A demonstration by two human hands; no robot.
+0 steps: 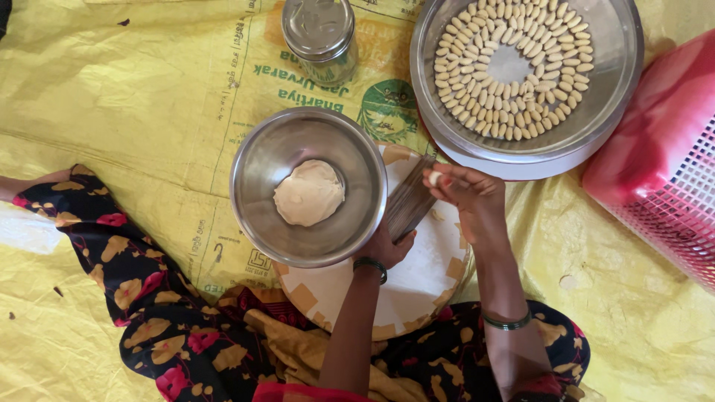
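Head view, looking straight down. Left hand (389, 249) gripping the near end of a dark ribbed wooden comb-like board (409, 199), fingers curled round its lower edge, a dark bangle at the wrist. Right hand (465, 195) just beyond and to the right of the left, fingertips pinched narrow on a small pale piece of dough (435, 178), pressing it against the upper end of the ribbed board. A green bangle further back along the right forearm.

Under both hands, a round white board with tan patches round its edge (417, 286), lying flat. Immediately left of the left hand, touching or overlapping the white board's rim, a round steel bowl (261, 160) holding a flattened lump of pale dough (308, 193) at its bottom. Beyond the right hand, a wide shallow steel tray (611, 74) with many small shaped pale dough pieces (484, 97) laid in rings, a bare patch left at the centre. Beyond the bowl, well apart from both hands, a small steel lidded canister (320, 37), upright. Far to the right of the right hand, a pink plastic basket with a latticed side (663, 171), tilted.

Beneath everything, a yellow printed plastic sheet (149, 89). Nearest the camera, below both forearms, dark floral cloth with yellow and pink blooms (171, 327) over the knees.
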